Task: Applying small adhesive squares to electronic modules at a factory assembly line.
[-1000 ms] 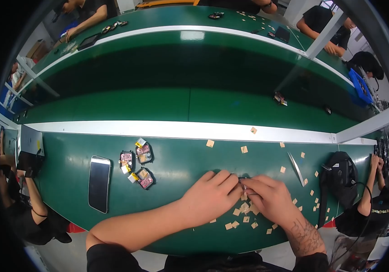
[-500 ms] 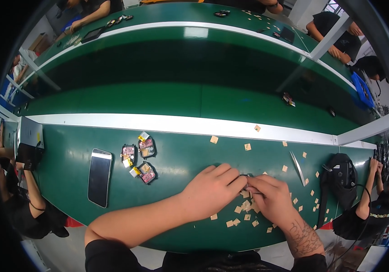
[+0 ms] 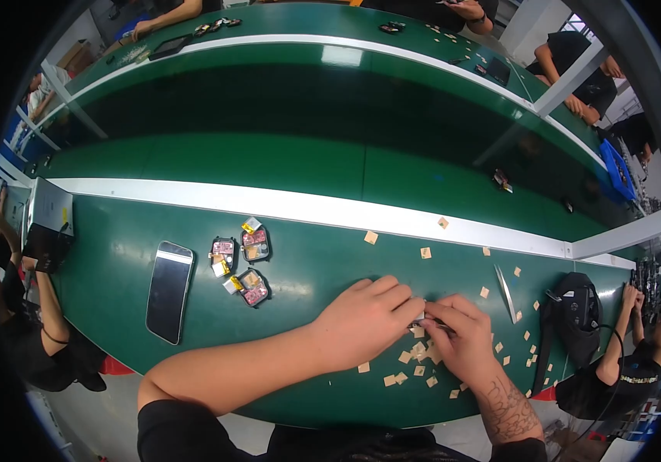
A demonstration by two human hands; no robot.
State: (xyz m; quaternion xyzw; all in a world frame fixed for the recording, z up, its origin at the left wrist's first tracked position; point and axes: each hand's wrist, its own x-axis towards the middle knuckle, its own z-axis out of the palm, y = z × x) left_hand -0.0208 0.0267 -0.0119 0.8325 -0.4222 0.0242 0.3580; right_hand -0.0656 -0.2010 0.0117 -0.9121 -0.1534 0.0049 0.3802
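The thumb and index finger of the right hand (image 3: 460,331) are closed in a pinch on a small dark-edged part (image 3: 421,316) with a pale face. The left hand (image 3: 367,317) is closed on it too, fingers bent, from the other side. The part sits in the narrow gap where the two sets of fingertips meet, right of the left knuckles and left of the right fingertips. So much of it is covered that its exact kind and long axis cannot be told; it may be a small housing.

Just below the fingertips, toward the person's body, lies a loose heap of tan squares (image 3: 421,353), nearest the right thumb; the left forearm passes farther to the left. More squares are scattered beyond and to the right of the right hand.

Out past the right hand, a pair of tweezers (image 3: 505,292) lies on the green table (image 3: 307,239), its long axis running mostly away from the person, and farther right rests a black bag (image 3: 579,308).

On the other side, well apart from the left hand, three open device housings (image 3: 254,291) with reddish circuit boards and yellow-ended battery cells lie grouped, and left of them a smartphone (image 3: 169,292) lies flat, lengthwise to the person.
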